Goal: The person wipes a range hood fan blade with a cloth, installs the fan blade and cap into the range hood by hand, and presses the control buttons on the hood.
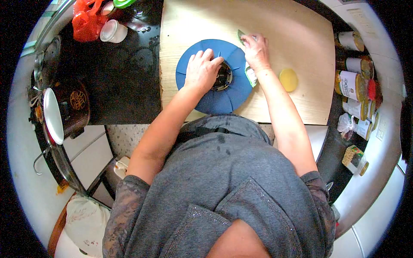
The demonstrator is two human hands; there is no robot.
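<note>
On the pale wooden board lies a round blue disc (234, 92) with radial creases and a dark round opening in its middle; I cannot tell its kind. My left hand (203, 71) rests on it, fingers curled at the edge of the opening. Just past the disc's right rim, my right hand (257, 51) is closed around a green-and-white cloth (251, 74), partly hidden under the fingers. The cloth hangs down along the disc's edge. A yellow round flat piece (288, 80) lies on the board beside my right forearm.
The wooden board (301, 38) sits on a black counter (120, 86). A red plastic bag (88, 23) and a white lidded tub (113, 31) stand at the back left. Several cans and jars (350, 84) line the right wall. A dark pot (77, 103) is at the left.
</note>
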